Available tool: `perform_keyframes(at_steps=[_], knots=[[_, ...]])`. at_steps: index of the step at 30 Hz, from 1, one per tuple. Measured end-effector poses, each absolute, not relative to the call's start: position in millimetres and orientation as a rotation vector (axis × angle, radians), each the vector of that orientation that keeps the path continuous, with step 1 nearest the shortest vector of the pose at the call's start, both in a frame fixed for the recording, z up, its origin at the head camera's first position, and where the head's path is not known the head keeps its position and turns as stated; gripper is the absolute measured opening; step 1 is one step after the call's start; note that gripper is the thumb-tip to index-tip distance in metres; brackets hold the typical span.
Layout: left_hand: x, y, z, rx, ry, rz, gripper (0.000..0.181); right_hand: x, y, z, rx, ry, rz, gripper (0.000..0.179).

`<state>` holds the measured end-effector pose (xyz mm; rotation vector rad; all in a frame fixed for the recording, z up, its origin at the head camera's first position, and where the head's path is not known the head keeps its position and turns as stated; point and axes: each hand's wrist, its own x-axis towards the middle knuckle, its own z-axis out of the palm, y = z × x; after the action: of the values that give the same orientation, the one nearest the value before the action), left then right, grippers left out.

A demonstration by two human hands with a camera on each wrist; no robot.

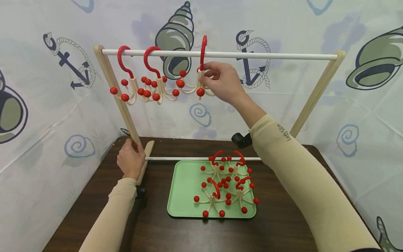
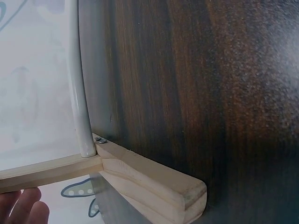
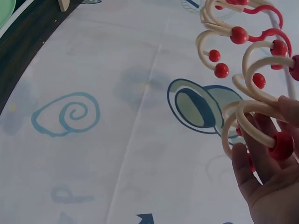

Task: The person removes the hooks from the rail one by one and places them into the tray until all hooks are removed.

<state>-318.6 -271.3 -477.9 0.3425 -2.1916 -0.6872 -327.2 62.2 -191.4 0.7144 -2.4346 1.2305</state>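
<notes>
My right hand (image 1: 223, 82) pinches a multi-arm hanger (image 1: 200, 75) at its cream neck, just under the red hook. That hook stands upright at the white top rod (image 1: 252, 55), seen nearly edge-on; whether its weight rests there I cannot tell. Cream arms with red ball tips spread below, and the right wrist view shows a red ball (image 3: 281, 146) close to the palm. Left of it, two similar hangers (image 1: 160, 87) (image 1: 133, 84) hang from the rod. My left hand (image 1: 130, 159) grips the rack's left wooden post (image 1: 118, 94) near its foot; fingertips (image 2: 29, 205) show behind the wood.
A green tray (image 1: 184, 185) on the dark table (image 1: 151, 227) bears several more such hangers (image 1: 213, 197). A white lower rod (image 1: 170, 159) runs behind the tray. The right wooden post (image 1: 318, 91) is partly behind my sleeve. A patterned cloth (image 1: 201, 119) hangs behind.
</notes>
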Motion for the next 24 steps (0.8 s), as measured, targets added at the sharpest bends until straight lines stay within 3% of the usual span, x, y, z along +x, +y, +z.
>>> perform_keyframes(at_steps=[9, 14, 24], knots=[[-318, -272, -477, 0.338, -2.199, -0.688, 0.020, -310, 87, -219, 0.985, -2.578, 1.370, 0.028], [-318, -273, -478, 0.346, -2.202, -0.684, 0.019, -307, 84, -262, 1.081, -2.698, 1.361, 0.035], [-321, -273, -480, 0.349, -2.204, -0.685, 0.018, -305, 53, -348, 1.094, -2.922, 1.152, 0.015]])
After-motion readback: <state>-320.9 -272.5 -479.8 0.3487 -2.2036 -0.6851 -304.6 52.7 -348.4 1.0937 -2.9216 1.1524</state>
